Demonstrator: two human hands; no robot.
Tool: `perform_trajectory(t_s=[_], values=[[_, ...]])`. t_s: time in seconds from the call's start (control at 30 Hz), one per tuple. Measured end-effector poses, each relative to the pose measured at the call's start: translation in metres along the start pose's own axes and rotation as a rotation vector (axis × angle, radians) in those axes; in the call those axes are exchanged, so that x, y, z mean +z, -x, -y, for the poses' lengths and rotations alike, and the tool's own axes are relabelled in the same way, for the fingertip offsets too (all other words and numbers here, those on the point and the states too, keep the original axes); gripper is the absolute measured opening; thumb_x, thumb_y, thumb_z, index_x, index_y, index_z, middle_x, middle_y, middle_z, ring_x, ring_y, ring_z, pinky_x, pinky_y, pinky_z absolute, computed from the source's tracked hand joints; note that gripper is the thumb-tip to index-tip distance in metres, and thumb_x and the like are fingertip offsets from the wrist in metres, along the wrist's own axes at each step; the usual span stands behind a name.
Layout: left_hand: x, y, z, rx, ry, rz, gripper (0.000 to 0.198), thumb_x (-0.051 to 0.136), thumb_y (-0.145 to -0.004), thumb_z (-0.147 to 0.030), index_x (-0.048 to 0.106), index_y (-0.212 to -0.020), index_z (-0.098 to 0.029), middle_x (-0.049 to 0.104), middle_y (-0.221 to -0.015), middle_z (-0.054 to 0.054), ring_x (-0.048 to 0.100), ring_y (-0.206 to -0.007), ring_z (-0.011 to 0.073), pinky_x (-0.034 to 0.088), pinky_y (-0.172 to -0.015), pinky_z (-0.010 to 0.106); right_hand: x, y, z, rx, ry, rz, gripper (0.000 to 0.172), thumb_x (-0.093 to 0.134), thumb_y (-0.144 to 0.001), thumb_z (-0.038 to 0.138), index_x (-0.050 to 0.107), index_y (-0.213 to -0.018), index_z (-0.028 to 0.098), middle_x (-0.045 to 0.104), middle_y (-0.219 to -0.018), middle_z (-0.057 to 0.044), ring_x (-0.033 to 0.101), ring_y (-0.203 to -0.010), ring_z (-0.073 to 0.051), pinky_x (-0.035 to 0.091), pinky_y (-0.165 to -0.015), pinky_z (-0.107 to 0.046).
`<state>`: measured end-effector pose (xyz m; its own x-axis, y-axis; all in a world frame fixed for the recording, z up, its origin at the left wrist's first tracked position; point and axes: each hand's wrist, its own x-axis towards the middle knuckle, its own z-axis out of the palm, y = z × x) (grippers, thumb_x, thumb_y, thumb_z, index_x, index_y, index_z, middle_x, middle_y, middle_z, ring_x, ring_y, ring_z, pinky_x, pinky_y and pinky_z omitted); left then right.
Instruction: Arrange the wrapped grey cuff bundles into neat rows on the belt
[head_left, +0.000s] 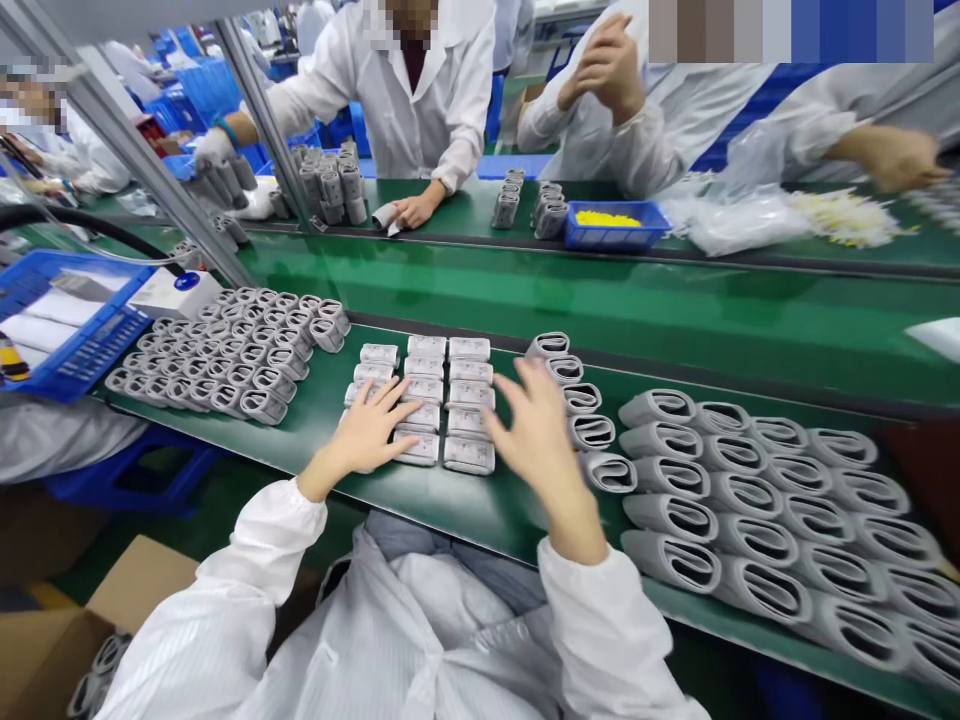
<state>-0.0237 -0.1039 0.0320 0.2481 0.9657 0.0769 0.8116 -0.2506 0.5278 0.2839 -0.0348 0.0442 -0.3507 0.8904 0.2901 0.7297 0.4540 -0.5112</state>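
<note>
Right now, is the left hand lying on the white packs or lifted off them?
It's on them: the left hand lies with fingers spread across the white packs.

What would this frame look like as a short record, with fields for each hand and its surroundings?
Left hand: spread flat on white rectangular packs
Right hand: fingers spread, nearest the packs and grey looped cuffs
Surface: green conveyor belt
Nearby: blue crate; co-worker across the belt
</note>
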Motion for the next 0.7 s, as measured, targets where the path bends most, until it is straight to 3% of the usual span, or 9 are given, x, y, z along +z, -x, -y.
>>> perform_trajectory(t_s=[0.07,0.17,0.23,0.3,0.43,0.53,0.6,0.7], values=[[-0.001,0.0,0.0,-0.01,-0.023,-0.023,0.072,0.074,-0.105,-0.072,0.071,-0.166,-0.034,0.045,-0.193,0.011,0.028,-0.184,0.0512,-0.004,-0.15,0.079,-0.018,0.005,-0.026,0.24,0.132,-0.071,0.062,0.065,-0.108,0.04,0.069,-0.161,0.009,0.049,-0.181,-0.032,0.034,-0.176,-0.06,0.032,-0.139,-0.085],[0.001,-0.005,-0.001,-0.025,-0.02,-0.077,0.073,0.076,-0.103,-0.073,0.072,-0.165,-0.034,0.047,-0.191,0.012,0.023,-0.184,0.0569,-0.012,-0.146,0.085,-0.033,0.008,-0.053,0.455,0.225,0.034,0.07,0.065,-0.104,0.029,0.062,-0.17,0.007,0.046,-0.18,-0.036,0.054,-0.158,-0.062,0.051,-0.125,-0.081],[0.002,-0.01,0.0,-0.017,0.006,-0.085,0.072,0.077,-0.103,-0.074,0.075,-0.162,-0.034,0.051,-0.189,0.013,0.026,-0.183,0.0579,-0.008,-0.146,0.086,-0.035,0.005,-0.057,0.457,0.234,0.075,0.07,0.057,-0.1,0.016,0.064,-0.17,0.012,0.05,-0.177,-0.032,0.064,-0.145,-0.055,0.058,-0.117,-0.073],[0.002,-0.015,0.0,-0.003,0.009,-0.077,0.071,0.076,-0.103,-0.075,0.077,-0.16,-0.033,0.054,-0.186,0.013,0.028,-0.182,0.0569,-0.002,-0.148,0.085,-0.032,0.001,-0.051,0.439,0.263,0.021,0.07,0.05,-0.098,0.01,0.069,-0.165,0.013,0.056,-0.169,-0.031,0.064,-0.138,-0.053,0.058,-0.113,-0.071],[-0.005,-0.019,-0.006,-0.025,-0.139,0.015,0.071,0.066,-0.109,-0.073,0.07,-0.167,-0.032,0.048,-0.191,0.011,0.026,-0.185,0.0514,0.006,-0.15,0.082,-0.026,0.004,-0.027,0.292,0.263,-0.028,0.058,0.057,-0.101,0.022,0.075,-0.156,0.013,0.062,-0.159,-0.031,0.06,-0.133,-0.052,0.057,-0.108,-0.072],[-0.01,-0.016,-0.011,-0.057,-0.263,0.052,0.071,0.059,-0.114,-0.067,0.061,-0.175,-0.03,0.039,-0.196,0.012,0.021,-0.187,0.0483,0.01,-0.15,0.082,-0.026,0.01,-0.025,0.166,0.196,0.0,0.055,0.064,-0.107,0.036,0.073,-0.16,0.023,0.064,-0.165,-0.024,0.055,-0.147,-0.051,0.055,-0.116,-0.073],[-0.01,-0.014,-0.013,-0.071,-0.302,0.028,0.07,0.06,-0.115,-0.063,0.059,-0.176,-0.029,0.038,-0.196,0.013,0.021,-0.187,0.0487,0.012,-0.149,0.084,-0.024,0.011,-0.036,0.189,0.153,0.044,0.063,0.066,-0.107,0.043,0.066,-0.169,0.026,0.06,-0.173,-0.022,0.05,-0.159,-0.052,0.051,-0.123,-0.076],[-0.006,-0.013,-0.014,-0.136,-0.339,-0.06,0.065,0.062,-0.114,-0.057,0.062,-0.174,-0.032,0.038,-0.196,0.013,0.023,-0.186,0.0529,0.015,-0.145,0.09,-0.011,0.006,-0.055,0.285,0.021,0.223,0.084,0.071,-0.105,0.053,0.052,-0.18,0.02,0.048,-0.184,-0.026,0.044,-0.17,-0.051,0.046,-0.134,-0.072]])
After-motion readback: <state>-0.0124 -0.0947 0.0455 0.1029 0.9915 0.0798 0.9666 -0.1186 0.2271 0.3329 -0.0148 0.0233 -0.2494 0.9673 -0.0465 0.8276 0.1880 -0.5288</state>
